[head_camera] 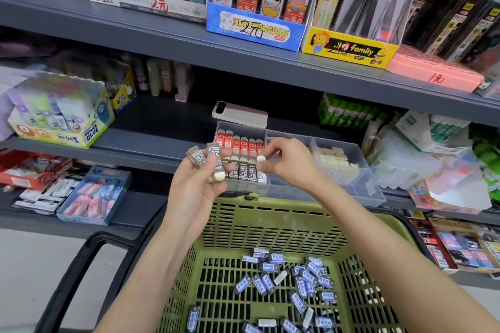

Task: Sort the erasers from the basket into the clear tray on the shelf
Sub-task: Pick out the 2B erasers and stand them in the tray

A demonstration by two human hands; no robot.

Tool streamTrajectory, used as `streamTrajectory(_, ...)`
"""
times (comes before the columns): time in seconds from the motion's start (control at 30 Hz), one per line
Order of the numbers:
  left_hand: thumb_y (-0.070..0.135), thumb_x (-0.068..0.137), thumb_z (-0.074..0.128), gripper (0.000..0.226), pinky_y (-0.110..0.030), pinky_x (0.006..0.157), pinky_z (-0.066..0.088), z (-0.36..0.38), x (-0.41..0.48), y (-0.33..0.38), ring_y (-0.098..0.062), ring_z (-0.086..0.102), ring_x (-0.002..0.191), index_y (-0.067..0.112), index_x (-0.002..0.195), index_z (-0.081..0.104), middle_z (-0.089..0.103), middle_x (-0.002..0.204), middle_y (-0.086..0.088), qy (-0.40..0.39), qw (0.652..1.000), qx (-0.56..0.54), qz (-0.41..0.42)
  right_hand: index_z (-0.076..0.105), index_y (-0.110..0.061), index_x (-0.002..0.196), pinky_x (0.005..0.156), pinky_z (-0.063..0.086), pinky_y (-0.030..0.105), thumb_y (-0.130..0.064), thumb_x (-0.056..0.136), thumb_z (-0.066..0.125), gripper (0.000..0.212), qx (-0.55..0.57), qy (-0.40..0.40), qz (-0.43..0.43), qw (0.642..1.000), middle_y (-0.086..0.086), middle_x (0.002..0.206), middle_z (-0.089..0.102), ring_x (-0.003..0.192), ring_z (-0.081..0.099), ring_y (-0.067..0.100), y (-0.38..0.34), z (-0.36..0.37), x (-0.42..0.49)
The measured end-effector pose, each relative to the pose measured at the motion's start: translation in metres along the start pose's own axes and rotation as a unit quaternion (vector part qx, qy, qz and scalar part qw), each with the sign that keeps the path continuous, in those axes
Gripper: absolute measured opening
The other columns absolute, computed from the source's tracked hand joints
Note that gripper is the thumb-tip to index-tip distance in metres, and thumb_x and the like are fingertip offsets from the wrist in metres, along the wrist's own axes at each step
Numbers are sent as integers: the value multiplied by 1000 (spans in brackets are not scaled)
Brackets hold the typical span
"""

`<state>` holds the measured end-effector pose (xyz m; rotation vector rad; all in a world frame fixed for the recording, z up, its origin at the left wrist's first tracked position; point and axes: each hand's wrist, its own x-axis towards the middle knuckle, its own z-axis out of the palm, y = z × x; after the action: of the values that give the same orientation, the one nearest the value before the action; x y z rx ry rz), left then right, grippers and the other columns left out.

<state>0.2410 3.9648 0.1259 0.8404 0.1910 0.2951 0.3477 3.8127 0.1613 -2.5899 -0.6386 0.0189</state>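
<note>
My left hand point(198, 186) grips a few brown-sleeved 2B erasers point(213, 163) just in front of the clear tray point(374, 189) on the shelf. My right hand point(286, 161) pinches one brown 2B eraser point(261, 159) at the right end of a row of the same erasers point(243, 174) standing in the tray's left compartment. Behind that row stand red-sleeved erasers point(240, 142). Cream erasers point(336, 162) fill the right compartment. The green basket point(270, 222) below holds several blue-and-white erasers point(292, 284) loose on its floor.
A phone point(239, 115) lies behind the tray. A glue box point(59, 116) stands at left, green glue sticks point(346, 112) and plastic packs at right. The basket's black handle point(81, 262) hangs at the left. The upper shelf edge point(243, 51) overhangs the tray.
</note>
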Motion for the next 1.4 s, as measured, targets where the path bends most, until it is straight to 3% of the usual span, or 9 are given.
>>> streamTrajectory(0.13, 22, 81, 62, 23, -20, 56, 51, 0, 0, -2, -11, 67, 80, 10, 100, 61, 72, 100, -8, 5, 1000, 2, -4, 70, -25, 94, 80, 19, 25, -45, 75, 72, 28, -77, 15, -6, 997, -1, 105, 54, 107, 43, 19, 7, 5, -2)
streamTrajectory(0.3, 27, 79, 64, 31, -20, 63, 52, 0, 0, -4, -9, 66, 82, 9, 104, 65, 73, 95, -4, 2, 999, 39, -3, 69, -33, 99, 89, 13, 33, -46, 77, 70, 26, -124, 30, 23, 992, -2, 111, 54, 111, 47, 21, -2, 6, -4)
streamTrajectory(0.47, 31, 82, 61, 24, -15, 47, 43, 3, -4, -3, -10, 65, 72, 14, 96, 70, 73, 88, -7, -24, 996, 85, 11, 68, -23, 101, 76, 41, 26, -30, 88, 62, 15, 239, -2, -46, 970, -6, 90, 64, 86, 54, 12, -30, 4, -20)
streamTrajectory(0.6, 35, 81, 60, 32, -15, 38, 37, 4, -6, -1, -12, 67, 66, 9, 100, 64, 72, 80, -7, -37, 989, 139, 34, 66, -7, 98, 74, 47, 27, -17, 87, 65, 15, 283, -71, -46, 955, 11, 89, 64, 78, 55, 16, -45, 2, -22)
streamTrajectory(0.8, 38, 90, 48, 31, -15, 35, 33, -4, -1, 1, -11, 56, 49, 9, 90, 57, 65, 67, -4, 30, 985, 166, 36, 51, -11, 89, 57, 46, 29, 8, 84, 53, 20, 496, -47, 37, 866, 12, 71, 56, 51, 53, 20, -49, 2, -14)
streamTrajectory(0.93, 35, 94, 46, 30, -20, 45, 44, -6, 2, 2, -14, 60, 55, 7, 93, 56, 67, 71, -3, 38, 991, 130, 16, 66, -13, 89, 57, 52, 23, 5, 82, 62, 19, 449, -97, 6, 888, 9, 74, 63, 56, 58, 12, -49, 12, -21)
streamTrajectory(1.13, 31, 100, 42, 28, -20, 50, 49, -10, 5, 7, -8, 58, 55, 8, 91, 55, 64, 63, 3, 96, 991, 84, 39, 59, -16, 77, 61, 48, 19, -7, 73, 77, 21, 303, -107, -56, 945, -4, 71, 60, 64, 55, 6, -43, 15, -20)
streamTrajectory(1.27, 35, 102, 37, 32, -15, 41, 30, -14, 9, 12, -7, 39, 52, 11, 91, 54, 47, 62, 3, 144, 987, 59, 38, 63, -8, 85, 48, 45, 18, -3, 77, 73, 13, 424, -77, 69, 900, 4, 69, 62, 54, 57, 6, -44, 19, -9)
streamTrajectory(1.4, 36, 103, 31, 38, -17, 46, 26, -19, 10, 11, -7, 36, 55, 12, 102, 60, 44, 68, 3, 169, 985, 29, 31, 67, 8, 74, 54, 45, 23, -4, 79, 70, 14, 409, -6, 158, 899, 12, 62, 61, 53, 51, 17, -55, 33, 4)
